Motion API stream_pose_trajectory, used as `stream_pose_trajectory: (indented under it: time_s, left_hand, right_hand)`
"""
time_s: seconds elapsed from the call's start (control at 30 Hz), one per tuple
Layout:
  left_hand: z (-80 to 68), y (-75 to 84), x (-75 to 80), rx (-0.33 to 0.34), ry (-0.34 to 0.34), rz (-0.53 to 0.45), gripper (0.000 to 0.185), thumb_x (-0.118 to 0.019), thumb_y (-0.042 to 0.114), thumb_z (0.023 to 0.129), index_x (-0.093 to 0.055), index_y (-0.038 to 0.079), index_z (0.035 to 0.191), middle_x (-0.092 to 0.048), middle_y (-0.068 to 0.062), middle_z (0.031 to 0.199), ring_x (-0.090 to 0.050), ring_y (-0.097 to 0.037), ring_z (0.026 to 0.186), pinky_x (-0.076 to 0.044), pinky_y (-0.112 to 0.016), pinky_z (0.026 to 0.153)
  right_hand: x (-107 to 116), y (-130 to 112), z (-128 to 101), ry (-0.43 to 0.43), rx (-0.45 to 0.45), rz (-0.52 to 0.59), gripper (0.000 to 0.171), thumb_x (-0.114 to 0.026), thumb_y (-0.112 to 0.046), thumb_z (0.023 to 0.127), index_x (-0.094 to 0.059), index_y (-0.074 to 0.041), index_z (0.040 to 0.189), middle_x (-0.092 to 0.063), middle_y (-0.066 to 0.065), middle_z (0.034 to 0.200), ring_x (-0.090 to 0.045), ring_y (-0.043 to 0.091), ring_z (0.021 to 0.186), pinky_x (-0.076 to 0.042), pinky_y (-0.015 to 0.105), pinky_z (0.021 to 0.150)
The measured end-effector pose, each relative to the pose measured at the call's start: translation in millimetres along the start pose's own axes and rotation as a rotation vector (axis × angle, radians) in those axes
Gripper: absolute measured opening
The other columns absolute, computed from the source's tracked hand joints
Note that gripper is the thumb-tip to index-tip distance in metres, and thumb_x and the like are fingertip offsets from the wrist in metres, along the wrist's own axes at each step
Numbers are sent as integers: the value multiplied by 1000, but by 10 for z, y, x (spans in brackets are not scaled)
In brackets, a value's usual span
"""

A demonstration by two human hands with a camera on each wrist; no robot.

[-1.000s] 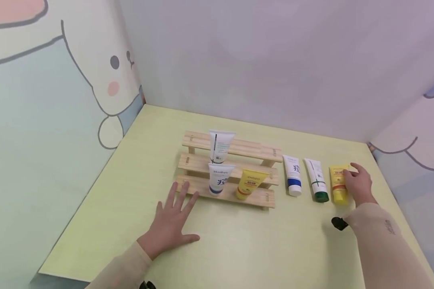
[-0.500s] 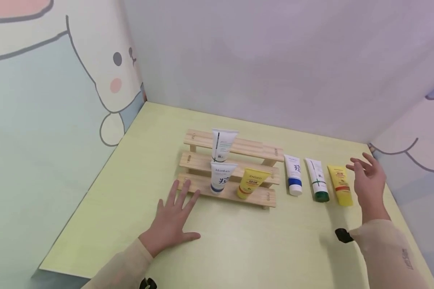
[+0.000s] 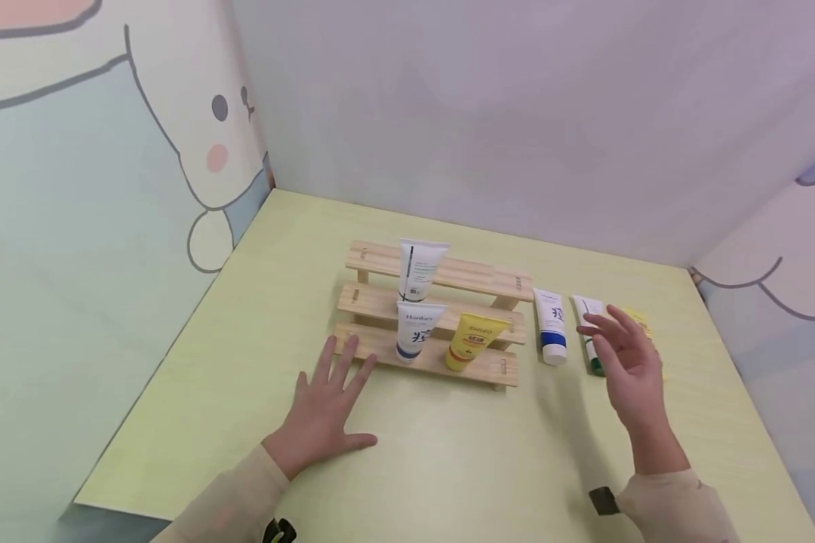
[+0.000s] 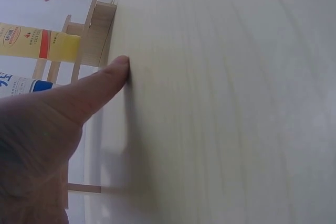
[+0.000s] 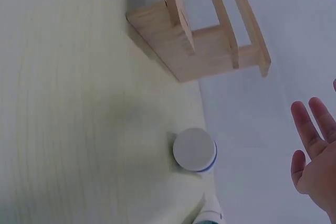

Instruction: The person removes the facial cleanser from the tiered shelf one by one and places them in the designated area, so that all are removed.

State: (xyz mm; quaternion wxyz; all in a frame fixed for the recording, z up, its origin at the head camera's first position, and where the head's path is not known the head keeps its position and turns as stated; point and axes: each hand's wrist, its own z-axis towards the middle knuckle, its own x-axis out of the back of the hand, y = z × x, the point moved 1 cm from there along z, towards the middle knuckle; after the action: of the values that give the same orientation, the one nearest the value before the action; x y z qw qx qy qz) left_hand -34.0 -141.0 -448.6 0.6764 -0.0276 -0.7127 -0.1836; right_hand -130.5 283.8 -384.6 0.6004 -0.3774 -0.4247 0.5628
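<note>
Resting palm-down on the yellow-green table, the left hand has its fingers spread and straight, fingertips touching the lowest step of the wooden rack at its 8 o'clock corner; it holds nothing. The right hand hovers above the table, fingers relaxed and slightly apart, empty, directly over the green-capped tube and partly covering the yellow tube lying at its 1 o'clock. At the hand's 10 o'clock lies the blue-banded tube (flat, just beside the rack's right end). On the rack stand three tubes cap-down: a white tube on top, a white-and-blue tube and a yellow standing tube below.
</note>
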Motion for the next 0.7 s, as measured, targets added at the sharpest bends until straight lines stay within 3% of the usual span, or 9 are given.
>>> stream_pose_trajectory:
  time_s: [0.13,0.33,0.5,0.63,0.7]
  left_hand:
    - [6,13,18,4,-16,1,117,-83,69,76,-29,18,167,-12,-20,175,-12,-52,159,-45,-81,95]
    - [-3,14,31,5,-13,-18,117,-84,67,75,-31,17,166,-13,-21,175,-12,-53,159,-44,-82,95]
    - [-4,11,26,2,-8,-28,116,-85,67,75,-32,17,166,-13,-21,175,-12,-53,159,-44,-83,95]
    - [-1,17,32,2,-6,-27,116,-85,66,75,-32,16,165,-13,-21,175,-12,-53,159,-44,-83,95]
    - [0,18,38,2,-8,-25,116,-85,66,75,-33,16,165,-13,-21,175,-12,-53,159,-45,-83,95]
  right_hand:
    - [-180,-89,46,-128,76,-60,56,-49,15,101,-47,-1,154,-71,-4,134,-70,6,118,-49,12,101]
    - [-567,-370,375,-263,170,-132,59,-54,17,98,-48,-2,154,-67,-2,140,-66,9,125,-46,15,108]
    - [-966,-633,664,-399,226,-309,61,-60,10,99,-48,-9,156,-63,1,146,-62,8,131,-43,16,111]
    - [-1288,-812,855,-547,247,-420,60,-63,0,102,-45,-11,158,-58,11,152,-58,21,139,-43,42,119]
    - [-1424,-867,929,-611,238,-461,60,-64,-5,103,-45,-14,159,-57,10,154,-56,28,141,-40,54,120]
